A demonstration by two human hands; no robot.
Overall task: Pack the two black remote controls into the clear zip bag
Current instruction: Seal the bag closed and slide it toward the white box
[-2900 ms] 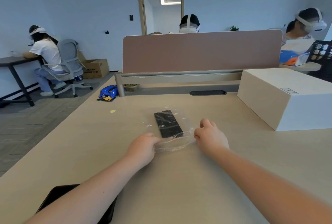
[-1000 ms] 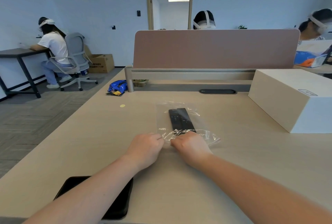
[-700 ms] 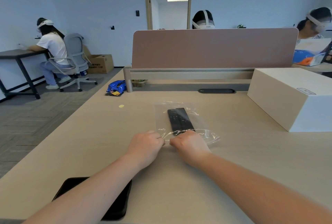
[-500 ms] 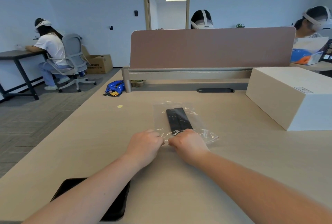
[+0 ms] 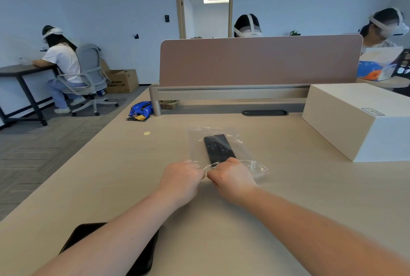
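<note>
Two black remote controls (image 5: 218,148) lie side by side inside the clear zip bag (image 5: 197,142), flat on the beige desk (image 5: 288,187). The bag's near edge points toward me. My left hand (image 5: 180,179) and my right hand (image 5: 233,178) sit knuckle to knuckle at that edge, both pinching the plastic between fingers and thumb. The near ends of the remotes are hidden behind my right hand. A crumpled flap of the bag sticks out to the right of my right hand.
A large white box (image 5: 359,120) stands on the desk at the right. A black phone (image 5: 142,260) lies at the near left under my forearm. A pink divider panel (image 5: 259,60) bounds the far edge. A blue snack packet (image 5: 140,110) lies at the far left. Other people sit beyond.
My right hand has slid left along the bag's near edge until it meets my left hand. The bag has turned so the remotes lie lengthwise away from me. In the last second little moves.
</note>
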